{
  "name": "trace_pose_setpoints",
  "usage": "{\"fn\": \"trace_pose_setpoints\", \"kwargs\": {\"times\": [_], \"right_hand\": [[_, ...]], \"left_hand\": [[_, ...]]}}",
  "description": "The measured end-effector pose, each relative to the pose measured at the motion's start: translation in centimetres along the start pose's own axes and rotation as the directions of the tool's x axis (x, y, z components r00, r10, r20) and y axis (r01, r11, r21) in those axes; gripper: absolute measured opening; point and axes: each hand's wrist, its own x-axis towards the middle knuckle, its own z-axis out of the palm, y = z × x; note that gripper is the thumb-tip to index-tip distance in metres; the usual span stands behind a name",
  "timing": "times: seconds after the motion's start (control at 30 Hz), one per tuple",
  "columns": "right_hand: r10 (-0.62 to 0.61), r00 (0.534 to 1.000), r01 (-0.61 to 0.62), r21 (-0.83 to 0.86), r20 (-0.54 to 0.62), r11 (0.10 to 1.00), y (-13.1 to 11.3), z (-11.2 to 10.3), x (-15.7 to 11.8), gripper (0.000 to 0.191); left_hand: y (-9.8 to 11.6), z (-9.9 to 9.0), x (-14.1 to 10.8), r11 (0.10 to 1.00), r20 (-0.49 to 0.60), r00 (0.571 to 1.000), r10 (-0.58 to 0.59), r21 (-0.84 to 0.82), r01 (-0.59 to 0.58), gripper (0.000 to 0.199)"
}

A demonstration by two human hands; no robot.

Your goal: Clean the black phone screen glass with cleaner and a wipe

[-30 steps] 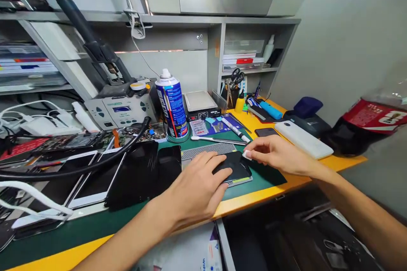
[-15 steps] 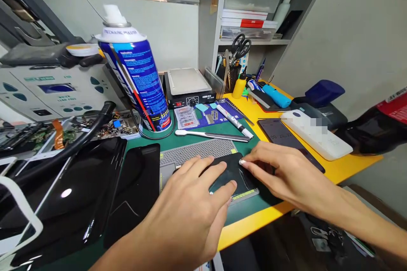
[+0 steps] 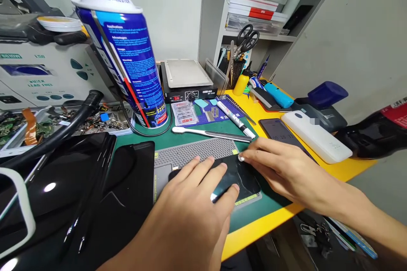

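Note:
My left hand (image 3: pixel 190 205) lies with fingers spread on a glossy black phone screen (image 3: pixel 246 178), its fingertips touching the glass. The screen rests over a grey dotted work pad (image 3: pixel 197 150) and is partly covered by that hand. At the screen's far right corner my right hand (image 3: pixel 280 165) is closed in a pinch. A small white wad (image 3: pixel 241 158) shows between its fingertips, against the screen's edge; its material is unclear. Just beyond the pad lies a toothbrush (image 3: pixel 210 134) with a white and black handle.
A tall blue spray can (image 3: pixel 127 59) stands at the left, before a soldering station (image 3: pixel 38 76). Behind is a small heating plate (image 3: pixel 187 76). More black screens (image 3: pixel 133 178) lie left. A lit phone (image 3: pixel 282 135) and white power bank (image 3: pixel 314 135) lie right.
The view has shifted, so the spray can looks nearer. My right hand's fingers have moved slightly along the screen's corner with the white wad. My left hand stays on the screen.

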Motion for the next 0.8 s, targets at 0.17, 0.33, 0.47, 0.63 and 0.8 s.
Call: {"fn": "trace_pose_setpoints", "kwargs": {"times": [0.17,0.33,0.47,0.63,0.8], "right_hand": [[0.004,0.978,-0.007,0.014,0.208,1.0,-0.2,-0.8,-0.6,0.04],[0.002,0.967,-0.017,0.057,0.253,0.998,-0.4,-1.2,-1.2,0.046],[0.01,0.987,-0.015,0.033,0.16,0.999,0.4,-0.9,1.1,0.031],[-0.007,0.968,-0.003,0.039,0.251,0.999,-0.3,-1.4,0.4,0.036],[-0.04,0.977,0.035,0.027,0.207,0.999,-0.1,-1.4,0.3,0.035]], "left_hand": [[0.1,0.0,0.0,1.0,0.034,0.999,-0.012,0.003,0.012,0.03],[0.2,0.1,0.1,1.0,0.085,0.996,0.018,0.017,-0.02,0.037],[0.1,-0.2,0.2,1.0,0.07,0.998,0.007,-0.01,-0.006,0.032],[0.4,-0.6,0.4,1.0,0.025,1.0,-0.018,-0.009,0.018,0.03],[0.3,-0.4,0.7,0.999,0.003,0.999,-0.04,0.011,0.04,0.027]]}}
